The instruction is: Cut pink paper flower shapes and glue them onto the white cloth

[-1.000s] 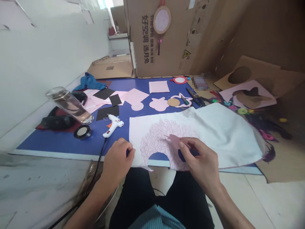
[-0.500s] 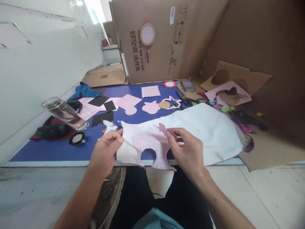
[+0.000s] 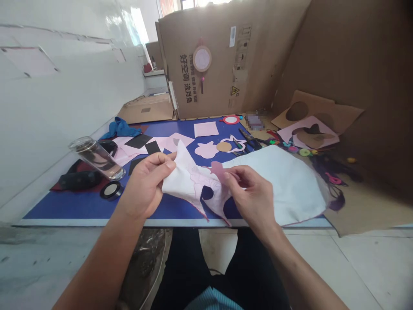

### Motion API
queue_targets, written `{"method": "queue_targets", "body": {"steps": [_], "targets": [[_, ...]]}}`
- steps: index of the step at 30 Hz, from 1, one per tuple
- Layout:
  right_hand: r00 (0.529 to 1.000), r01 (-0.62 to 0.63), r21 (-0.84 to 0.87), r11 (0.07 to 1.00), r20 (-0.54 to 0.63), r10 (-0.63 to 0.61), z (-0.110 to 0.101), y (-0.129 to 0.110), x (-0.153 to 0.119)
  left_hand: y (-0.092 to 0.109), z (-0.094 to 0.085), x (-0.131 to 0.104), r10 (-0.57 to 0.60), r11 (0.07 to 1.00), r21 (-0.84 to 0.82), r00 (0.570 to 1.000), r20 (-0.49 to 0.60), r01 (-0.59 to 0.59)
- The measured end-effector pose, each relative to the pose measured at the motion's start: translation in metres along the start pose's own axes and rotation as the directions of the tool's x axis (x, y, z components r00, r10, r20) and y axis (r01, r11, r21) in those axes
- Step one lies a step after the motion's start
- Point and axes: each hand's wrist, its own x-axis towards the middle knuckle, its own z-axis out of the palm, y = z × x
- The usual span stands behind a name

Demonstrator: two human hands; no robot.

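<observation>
My left hand pinches the left end of a white fabric sheet between thumb and fingers, and a corner points up above the thumb. Faint drawn outlines and round cut-outs show along the sheet's near part. My right hand is closed on a small dusky-pink fabric cutout with a rounded edge, held just over the drawn part. Whether those fingers also grip the sheet, I cannot tell. The sheet's wide right part lies flat on the blue table.
Pink cutouts and black squares lie behind the hands. A tilted glass bottle and its lid are at left. Scissors, beads and cut cardboard lie at right. A large cardboard box rises behind.
My left hand has lifted and bent the fabric's left end, so its corner now points upward. My right hand keeps the pink cutout nearly in place. The glue gun is now hidden from view.
</observation>
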Motion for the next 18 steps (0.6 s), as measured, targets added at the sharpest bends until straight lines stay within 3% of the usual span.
{"method": "queue_targets", "body": {"steps": [3, 5, 9, 13, 18], "targets": [[0.999, -0.044, 0.120, 0.992, 0.029, 0.041, -0.025, -0.011, -0.002, 0.008, -0.004, 0.007, -0.018, 0.999, -0.051, 1.000, -0.015, 0.017], [0.987, -0.015, 0.124, 0.992, 0.159, -0.005, -0.042, -0.016, -0.006, 0.013, -0.008, 0.010, -0.024, 0.997, -0.080, 0.999, -0.025, 0.022], [0.911, -0.006, 0.076, 0.997, 0.412, -0.026, -0.064, -0.013, -0.020, 0.020, -0.010, 0.010, 0.035, 0.997, -0.073, 0.998, -0.044, -0.038], [0.905, -0.063, 0.028, 0.998, 0.423, 0.045, -0.063, 0.004, -0.035, 0.028, -0.005, 0.006, 0.187, 0.982, -0.014, 0.980, -0.071, -0.188], [0.893, -0.172, 0.134, 0.976, 0.439, 0.098, -0.046, 0.024, -0.044, 0.045, 0.000, -0.002, 0.285, 0.958, 0.021, 0.959, -0.015, -0.284]]}}
